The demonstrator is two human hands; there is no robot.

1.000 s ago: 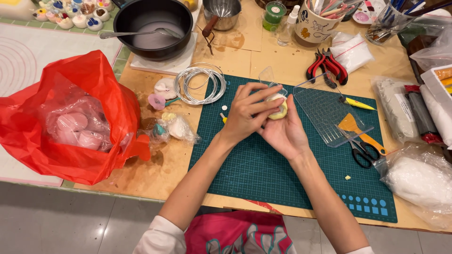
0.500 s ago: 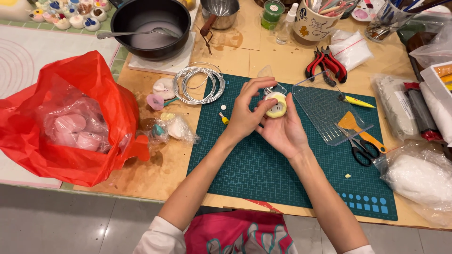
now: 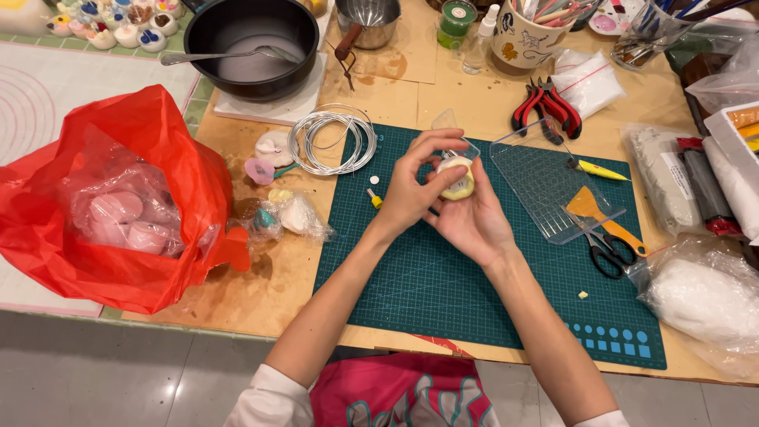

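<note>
A small round pale-yellow and white clay piece sits between both hands above the green cutting mat. My left hand pinches it from the left and top, fingers curled over it. My right hand cradles it from below with the palm up. Part of the piece is hidden by the fingers.
A red plastic bag with pink pieces lies at the left. A coil of silver wire, a black pot with a spoon, red pliers, a clear gridded sheet, scissors, an orange scraper and bagged white material surround the mat.
The hands have turned the clay piece a little and my left fingers have shifted over its top. Everything else stays where it was.
</note>
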